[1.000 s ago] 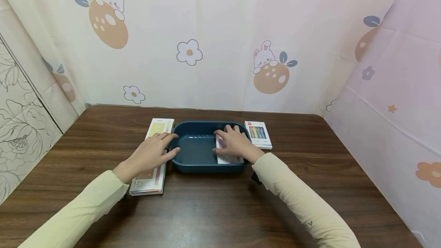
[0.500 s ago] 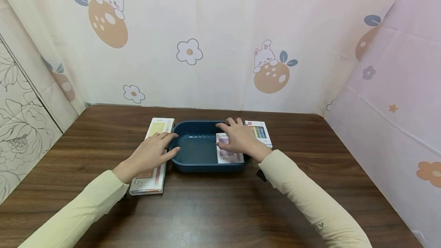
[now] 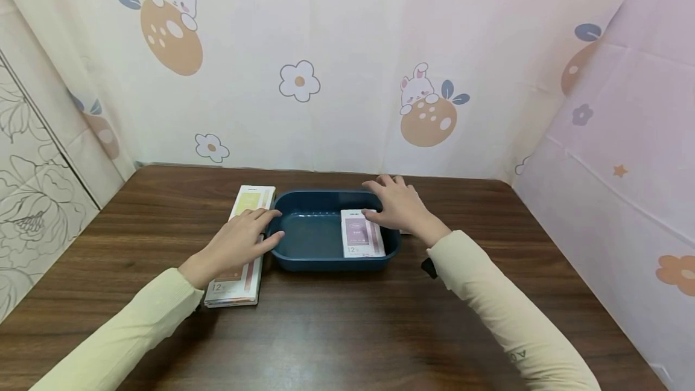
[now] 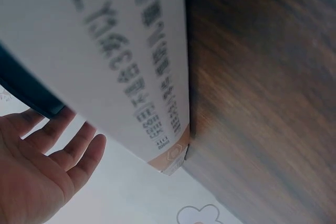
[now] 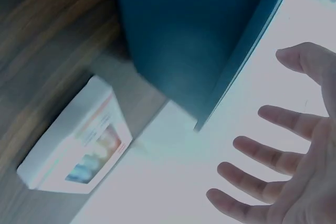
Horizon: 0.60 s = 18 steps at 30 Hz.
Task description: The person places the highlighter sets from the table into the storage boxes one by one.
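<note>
The purple-labelled box (image 3: 356, 235) lies in the right part of the blue tray (image 3: 320, 265), its long axis running near to far, printed 12 at the near end; the tray stretches left to right. The right hand (image 3: 403, 207), spread wide, hangs over the tray's right end, hiding most of a white box (image 5: 86, 142) beside it. The left hand (image 3: 233, 249), fingers apart, is at the left rim, partly covering the yellow-labelled box (image 3: 251, 200) and nearer orange-labelled box (image 3: 236, 291).

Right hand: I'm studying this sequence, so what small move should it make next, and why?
Probably lower the right hand to the white box beside the blue tray: the hand is spread and empty, and a purple-labelled box already lies inside.
</note>
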Available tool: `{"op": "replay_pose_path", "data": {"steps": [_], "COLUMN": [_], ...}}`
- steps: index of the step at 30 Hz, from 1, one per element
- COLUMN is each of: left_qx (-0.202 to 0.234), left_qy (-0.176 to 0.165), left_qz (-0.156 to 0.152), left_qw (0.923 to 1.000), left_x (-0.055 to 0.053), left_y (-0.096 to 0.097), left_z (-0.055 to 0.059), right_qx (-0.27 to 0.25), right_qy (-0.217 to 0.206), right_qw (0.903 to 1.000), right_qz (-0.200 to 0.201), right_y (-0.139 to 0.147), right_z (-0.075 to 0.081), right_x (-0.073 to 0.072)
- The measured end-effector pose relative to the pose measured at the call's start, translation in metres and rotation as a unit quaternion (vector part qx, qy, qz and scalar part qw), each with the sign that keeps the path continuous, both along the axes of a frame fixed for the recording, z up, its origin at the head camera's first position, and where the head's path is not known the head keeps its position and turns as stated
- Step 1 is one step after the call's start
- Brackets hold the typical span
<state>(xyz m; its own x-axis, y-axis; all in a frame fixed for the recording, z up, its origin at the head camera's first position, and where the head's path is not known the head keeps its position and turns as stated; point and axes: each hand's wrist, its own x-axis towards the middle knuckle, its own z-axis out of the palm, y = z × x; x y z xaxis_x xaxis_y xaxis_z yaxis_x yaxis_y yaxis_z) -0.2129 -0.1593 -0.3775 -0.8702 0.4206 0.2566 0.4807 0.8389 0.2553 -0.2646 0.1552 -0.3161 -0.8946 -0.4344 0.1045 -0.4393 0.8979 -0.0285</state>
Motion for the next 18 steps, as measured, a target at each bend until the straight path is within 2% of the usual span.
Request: {"op": "replay_pose_path", "data": {"steps": [11,18], "left_qx": [0.006,0.006], "left_qy": [-0.003,-0.005], "left_qz": [-0.001,0.001], "left_qw": [1.0,1.0], "left_x": [0.001,0.001], "left_y": [0.0,0.0], "left_z": [0.001,0.001], "right_qx": [-0.04,-0.048], "right_qy": [-0.013,-0.03], "right_qw": [0.9983,0.9963], "right_qz": [-0.041,-0.064], "right_y": [0.035,0.056], "right_z": [0.001,-0.002], "right_x": [-0.013,-0.021]}}
